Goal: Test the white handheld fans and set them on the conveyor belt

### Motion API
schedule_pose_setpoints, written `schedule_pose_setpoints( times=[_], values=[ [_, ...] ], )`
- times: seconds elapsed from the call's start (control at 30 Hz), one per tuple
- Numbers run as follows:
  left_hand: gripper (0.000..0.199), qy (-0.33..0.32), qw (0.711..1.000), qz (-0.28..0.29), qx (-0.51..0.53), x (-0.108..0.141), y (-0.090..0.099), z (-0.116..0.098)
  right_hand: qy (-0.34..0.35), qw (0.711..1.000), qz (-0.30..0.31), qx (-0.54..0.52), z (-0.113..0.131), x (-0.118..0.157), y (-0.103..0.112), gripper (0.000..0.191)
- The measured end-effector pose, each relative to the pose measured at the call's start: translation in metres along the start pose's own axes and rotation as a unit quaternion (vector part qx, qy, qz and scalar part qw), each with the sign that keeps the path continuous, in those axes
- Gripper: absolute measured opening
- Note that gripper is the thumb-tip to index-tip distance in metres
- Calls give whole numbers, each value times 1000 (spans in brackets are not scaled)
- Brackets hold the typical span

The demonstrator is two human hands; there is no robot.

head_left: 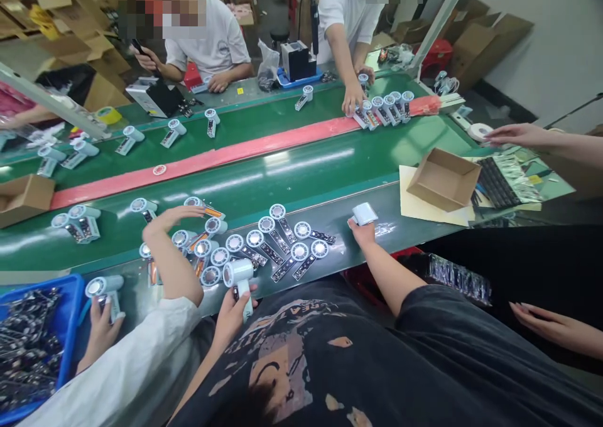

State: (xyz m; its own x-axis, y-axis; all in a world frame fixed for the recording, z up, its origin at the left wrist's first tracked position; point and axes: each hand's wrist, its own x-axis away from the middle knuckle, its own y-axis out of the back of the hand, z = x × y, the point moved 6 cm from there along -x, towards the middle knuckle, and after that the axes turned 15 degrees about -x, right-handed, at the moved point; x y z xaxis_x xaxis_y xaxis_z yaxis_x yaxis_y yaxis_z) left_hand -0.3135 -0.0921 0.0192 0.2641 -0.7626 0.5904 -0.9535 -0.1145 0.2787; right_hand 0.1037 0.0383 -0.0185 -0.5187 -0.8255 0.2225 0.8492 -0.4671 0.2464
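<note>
My left hand [232,317] is wrapped round the handle of a light blue handheld fan [239,272], its round head up, near the bench edge close to my body. Farther right, my right hand [362,231] grips another light blue fan [365,213], its head above my fingers; the rest of it is hidden. Between my hands, several fans with open handles showing circuit boards lie on the grey bench, one of them a fan [319,249] at the right of the cluster.
A co-worker's arm [172,264] reaches across at the left beside a blue bin [75,301] of dark parts. Beyond runs a green conveyor [301,163] with a pink strip [264,143]. A cardboard box [443,179] stands right. Two people sit opposite; another person's hands [522,135] show at right.
</note>
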Motion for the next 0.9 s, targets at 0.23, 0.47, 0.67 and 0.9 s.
schedule_pose_setpoints(
  times=[0.23, 0.47, 0.67, 0.9],
  values=[
    [49, -13, 998, 54, -3, 7, 0, -14, 30, 989, 24, -142, 54, 15, 5, 14],
    [37, -47, 997, 55, 25, 14, -8, -28, 21, 972, 72, -222, 121, 51, 0, 40],
    [46, -49, 993, 67, 88, 26, -23, -87, -94, 903, 238, -346, 139, 106, -36, 31],
    [54, -161, 977, 74, 122, 42, -43, -140, -134, 833, 367, -392, 151, 153, -70, 36]
  ],
)
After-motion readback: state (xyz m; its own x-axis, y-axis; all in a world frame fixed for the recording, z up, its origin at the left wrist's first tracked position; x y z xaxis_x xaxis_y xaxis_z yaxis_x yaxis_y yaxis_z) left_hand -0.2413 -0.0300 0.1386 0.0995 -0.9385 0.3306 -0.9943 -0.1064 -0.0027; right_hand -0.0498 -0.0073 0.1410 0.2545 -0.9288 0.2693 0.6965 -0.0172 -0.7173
